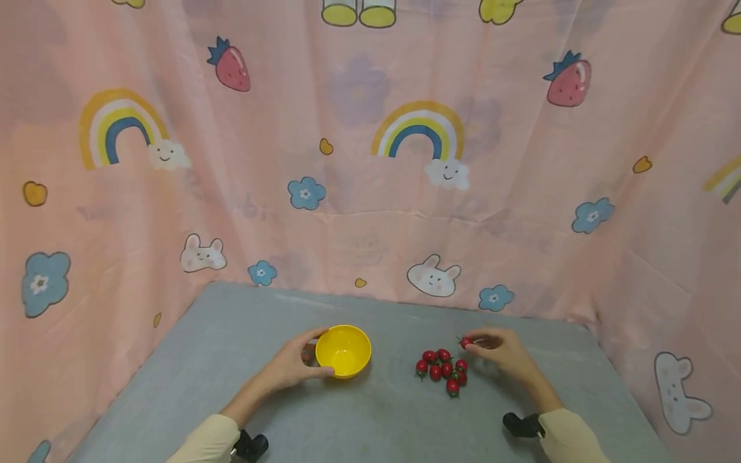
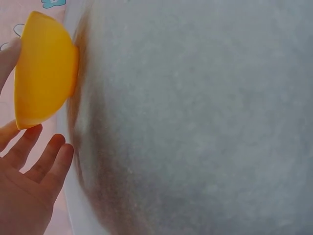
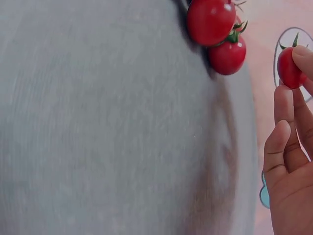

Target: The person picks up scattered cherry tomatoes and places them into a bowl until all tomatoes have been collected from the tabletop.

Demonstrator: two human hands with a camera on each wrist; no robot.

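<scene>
Near the middle of the table, my left hand (image 1: pixel 289 363) holds a yellow bowl (image 1: pixel 344 352) by its left side, thumb at the near rim and fingers toward the far rim. The bowl (image 2: pixel 44 73) opens upward and its inside looks bare; whether its foot touches the table I cannot tell. Over to the right, my right hand (image 1: pixel 509 357) pinches one red cherry tomato (image 1: pixel 466 343) between thumb and fingertips. That tomato (image 3: pixel 289 68) has a green stem and is held above the table. Several more cherry tomatoes (image 1: pixel 446 369) lie clustered left of the right hand.
A grey table (image 1: pixel 382 424) carries everything. Behind it and at both sides hangs a pink curtain (image 1: pixel 359 244) printed with rainbows, rabbits and flowers. Black straps with mounts (image 1: pixel 523 425) sit at the wrists, by the cream sleeves (image 1: pixel 570 437).
</scene>
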